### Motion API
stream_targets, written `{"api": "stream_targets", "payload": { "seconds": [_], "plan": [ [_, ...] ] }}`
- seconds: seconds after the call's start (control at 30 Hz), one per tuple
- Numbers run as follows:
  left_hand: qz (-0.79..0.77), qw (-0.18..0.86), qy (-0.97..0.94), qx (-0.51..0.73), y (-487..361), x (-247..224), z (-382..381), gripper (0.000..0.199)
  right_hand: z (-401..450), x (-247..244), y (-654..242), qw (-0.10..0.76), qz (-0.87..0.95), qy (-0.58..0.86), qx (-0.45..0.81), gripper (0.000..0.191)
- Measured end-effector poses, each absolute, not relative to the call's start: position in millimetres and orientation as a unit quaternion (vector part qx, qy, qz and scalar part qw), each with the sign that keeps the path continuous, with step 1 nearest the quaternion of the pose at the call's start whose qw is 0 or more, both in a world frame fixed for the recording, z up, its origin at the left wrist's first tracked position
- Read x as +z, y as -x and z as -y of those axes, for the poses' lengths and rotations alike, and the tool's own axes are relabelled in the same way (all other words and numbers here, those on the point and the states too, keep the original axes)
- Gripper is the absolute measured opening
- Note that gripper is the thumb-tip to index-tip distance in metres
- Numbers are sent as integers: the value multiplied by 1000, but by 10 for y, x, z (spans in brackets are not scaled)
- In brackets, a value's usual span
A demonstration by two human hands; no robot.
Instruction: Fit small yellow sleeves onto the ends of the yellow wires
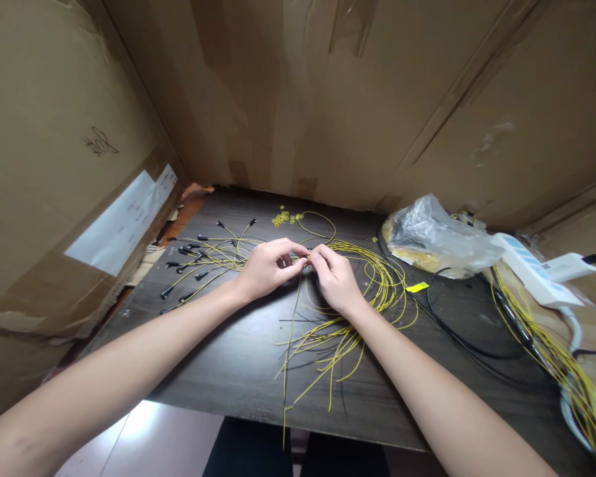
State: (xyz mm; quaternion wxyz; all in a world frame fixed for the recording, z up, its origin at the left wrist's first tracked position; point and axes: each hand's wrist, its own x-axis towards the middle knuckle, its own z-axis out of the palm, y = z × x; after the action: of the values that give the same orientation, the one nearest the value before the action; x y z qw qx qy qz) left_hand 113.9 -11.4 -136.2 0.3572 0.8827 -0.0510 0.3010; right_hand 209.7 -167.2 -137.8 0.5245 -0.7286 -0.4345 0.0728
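Observation:
At the middle of the table, my left hand (271,270) and my right hand (338,281) meet fingertip to fingertip. Both are closed in a pinch on a thin yellow wire (293,311), whose loose end hangs down past the table's front edge. Any small piece between the fingertips is too hidden to make out. Under and beside my right hand lies a looped bundle of yellow wires (390,281), with cut ends fanned toward me. Left of my left hand, several yellow wires end in black connectors (201,255).
Small yellow pieces (281,218) lie in a pile at the table's back. A clear plastic bag (440,232) and a white power strip (531,268) are at right, near black cables (457,334) and more yellow wires (571,377). Cardboard walls (298,99) enclose the dark table (218,358).

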Motion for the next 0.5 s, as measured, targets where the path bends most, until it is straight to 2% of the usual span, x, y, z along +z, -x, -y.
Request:
{"api": "stream_targets", "payload": {
  "seconds": [0.3,0.5],
  "plan": [
    [92,332,-882,323,-1139,-1351,106,13,1664,-1394,-2083,522,435,731,65,36],
    [71,353,-880,309,-1130,-1340,126,12,1649,-1431,-2087,526,428,733,64,46]
  ]
}}
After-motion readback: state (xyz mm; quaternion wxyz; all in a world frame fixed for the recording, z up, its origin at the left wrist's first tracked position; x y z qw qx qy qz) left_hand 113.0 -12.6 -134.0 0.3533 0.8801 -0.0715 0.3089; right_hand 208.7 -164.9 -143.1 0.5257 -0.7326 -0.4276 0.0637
